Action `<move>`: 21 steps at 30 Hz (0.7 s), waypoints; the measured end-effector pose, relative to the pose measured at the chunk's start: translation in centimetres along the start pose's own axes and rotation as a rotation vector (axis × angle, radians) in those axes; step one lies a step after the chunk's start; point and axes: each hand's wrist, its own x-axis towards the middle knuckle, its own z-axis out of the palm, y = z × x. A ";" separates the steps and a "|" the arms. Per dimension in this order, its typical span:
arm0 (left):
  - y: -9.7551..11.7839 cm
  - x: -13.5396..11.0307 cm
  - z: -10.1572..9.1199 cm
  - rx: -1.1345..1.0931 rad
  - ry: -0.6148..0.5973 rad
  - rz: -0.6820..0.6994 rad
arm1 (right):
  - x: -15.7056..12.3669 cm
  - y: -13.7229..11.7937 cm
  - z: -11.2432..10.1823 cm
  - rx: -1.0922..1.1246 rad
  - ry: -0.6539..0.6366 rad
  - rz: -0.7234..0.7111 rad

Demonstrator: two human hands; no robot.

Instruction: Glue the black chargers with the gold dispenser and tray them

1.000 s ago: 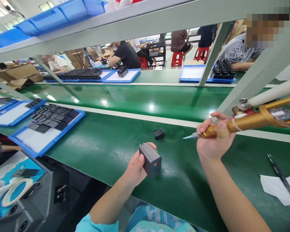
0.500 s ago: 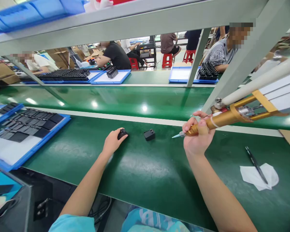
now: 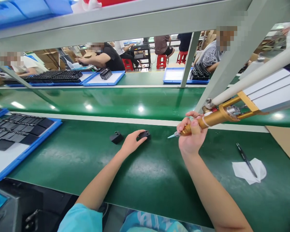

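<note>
My left hand [image 3: 133, 142] is closed round a black power adapter [image 3: 147, 134] on the green bench, thumb and fingers at its sides. To the left of that hand, a second black adapter [image 3: 116, 138] stands by itself with its prongs up. My right hand [image 3: 192, 133] grips a gold-coloured dispensing gun [image 3: 215, 118] by its front end. The gun's pale blue nozzle tip [image 3: 171, 136] points left, a short way from the held adapter and apart from it.
At the left, a blue-rimmed tray [image 3: 38, 145] holds many black adapters. Tweezers [image 3: 246, 160] rest on white tissue [image 3: 236, 168] at the right, near cardboard [image 3: 284, 141]. A slanted grey post [image 3: 222, 71] rises behind the gun. Several people sit beyond the bench.
My left hand has let go of the left adapter and moved right, taking hold of the other one. My right hand still holds the gun. The view has shifted slightly.
</note>
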 end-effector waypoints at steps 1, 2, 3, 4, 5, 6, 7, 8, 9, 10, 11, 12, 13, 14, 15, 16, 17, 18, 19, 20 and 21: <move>0.0 0.1 -0.1 -0.038 0.002 -0.012 | 0.0 0.0 0.0 0.000 0.001 0.003; -0.1 0.0 -0.3 -0.073 0.002 -0.016 | 0.0 0.1 0.0 -0.001 0.004 0.007; -0.2 -0.1 -0.5 -0.109 -0.010 -0.012 | 0.0 0.1 0.0 -0.002 0.005 0.009; -0.4 -0.2 -0.6 -0.152 -0.033 -0.006 | 0.0 0.1 0.0 -0.004 0.006 0.010; -0.7 -0.4 -0.6 -0.211 -0.067 -0.002 | 0.0 0.2 0.0 -0.006 0.007 0.012; -1.0 -0.5 -0.3 -0.288 -0.102 -0.006 | 0.0 0.2 0.0 -0.008 0.008 0.012; -1.5 -0.5 0.0 -0.382 -0.128 -0.018 | 0.0 0.2 0.0 -0.007 0.008 0.011; -1.9 -0.5 0.5 -0.484 -0.144 -0.036 | 0.0 0.2 0.0 -0.006 0.008 0.011; -2.4 -0.5 0.9 -0.578 -0.149 -0.057 | 0.0 0.2 0.1 -0.002 0.007 0.012; -2.8 -0.4 1.4 -0.654 -0.143 -0.076 | 0.0 0.1 0.1 0.001 0.003 0.014; -3.1 -0.4 1.7 -0.700 -0.132 -0.088 | -0.1 0.1 0.2 0.004 -0.003 0.018; -3.3 -0.4 2.0 -0.713 -0.112 -0.093 | -0.1 0.0 0.2 0.008 -0.008 0.022; -3.4 -0.4 2.1 -0.694 -0.090 -0.088 | -0.2 0.0 0.2 0.013 -0.014 0.025; -3.5 -0.4 2.1 -0.647 -0.071 -0.068 | -0.2 0.0 0.3 0.020 -0.022 0.027; -3.4 -0.5 2.1 -0.580 -0.057 -0.032 | -0.3 -0.1 0.3 0.028 -0.032 0.027; -3.2 -0.7 2.1 -0.499 -0.051 0.019 | -0.4 0.0 0.3 0.034 -0.045 0.027; -3.0 -0.8 2.1 -0.411 -0.054 0.081 | -0.5 0.0 0.3 0.039 -0.064 0.024; -2.8 -1.0 2.3 -0.323 -0.061 0.146 | -0.5 0.0 0.3 0.035 -0.086 0.019; -2.6 -1.2 2.4 -0.245 -0.066 0.203 | -0.6 0.1 0.3 0.018 -0.107 0.010; -2.5 -1.3 2.7 -0.178 -0.063 0.243 | -0.7 0.1 0.3 -0.012 -0.120 -0.004; -2.3 -1.5 3.0 -0.122 -0.051 0.260 | -0.8 0.1 0.4 -0.053 -0.126 -0.021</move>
